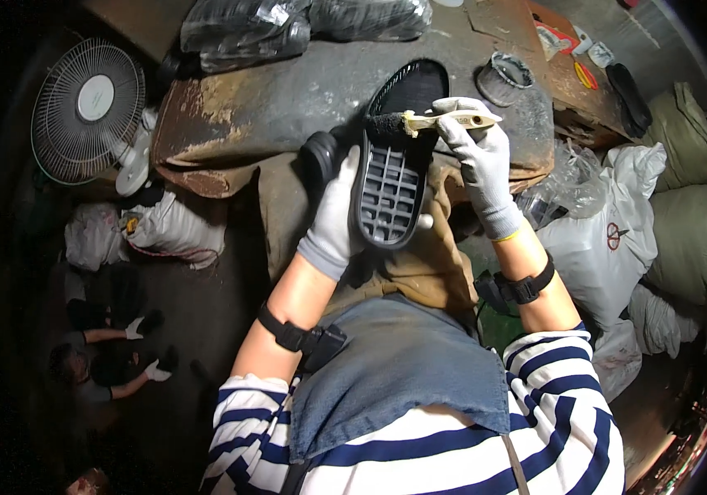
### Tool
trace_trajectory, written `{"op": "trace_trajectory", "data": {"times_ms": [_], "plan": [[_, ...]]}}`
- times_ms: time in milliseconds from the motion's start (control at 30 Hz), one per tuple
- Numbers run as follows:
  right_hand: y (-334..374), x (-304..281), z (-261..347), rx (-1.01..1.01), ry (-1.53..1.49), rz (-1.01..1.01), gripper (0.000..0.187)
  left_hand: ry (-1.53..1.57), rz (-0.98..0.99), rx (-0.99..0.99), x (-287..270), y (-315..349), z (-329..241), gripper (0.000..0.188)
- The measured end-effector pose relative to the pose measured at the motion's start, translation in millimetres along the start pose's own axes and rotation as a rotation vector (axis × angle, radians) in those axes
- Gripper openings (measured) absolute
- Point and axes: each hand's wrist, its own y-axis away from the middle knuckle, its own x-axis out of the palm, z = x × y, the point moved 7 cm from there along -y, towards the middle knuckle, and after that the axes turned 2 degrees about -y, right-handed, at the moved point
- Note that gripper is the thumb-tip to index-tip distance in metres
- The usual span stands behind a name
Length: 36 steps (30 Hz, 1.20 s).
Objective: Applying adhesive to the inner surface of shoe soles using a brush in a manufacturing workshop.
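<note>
A black shoe sole (389, 194) with a grid of hollow cells in its heel half is tilted up above my lap, at the table's near edge. My left hand (330, 216), in a white glove, grips it round the heel end, with the thumb along its left edge and a fingertip showing at the right. In my gloved right hand (481, 157) is a paintbrush (457, 121) with a pale handle, pinched between thumb and fingers. Its dark bristles lie against the middle of the sole. A dark, rounded rubbery piece (319, 158) sits left of the sole.
On the worn table (304, 99) stands a crusted pot (505, 78); wrapped black bundles (246, 33) lie at its back. A fan (89, 107) stands left. Yellow-handled scissors (586, 75) lie far right. White sacks (584, 239) crowd the right side. Another person (93, 363) is at lower left.
</note>
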Motion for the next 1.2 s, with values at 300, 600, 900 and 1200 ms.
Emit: {"op": "trace_trajectory", "data": {"times_ms": [300, 600, 900, 1200], "plan": [[54, 35, 33, -0.246, 0.281, 0.372, 0.012, 0.131, 0.112, 0.155, 6, -1, -25, 0.067], [70, 24, 40, -0.286, 0.552, 0.509, 0.014, -0.652, -0.161, 0.173, 2, 18, -53, 0.061], [19, -16, 42, 0.015, 0.411, 0.151, 0.021, -0.644, -0.248, 0.245, 7, 24, -39, 0.053], [-41, -27, 77, -0.657, 1.091, -0.054, 0.014, -0.659, -0.187, 0.113, -4, 21, -19, 0.063]]}}
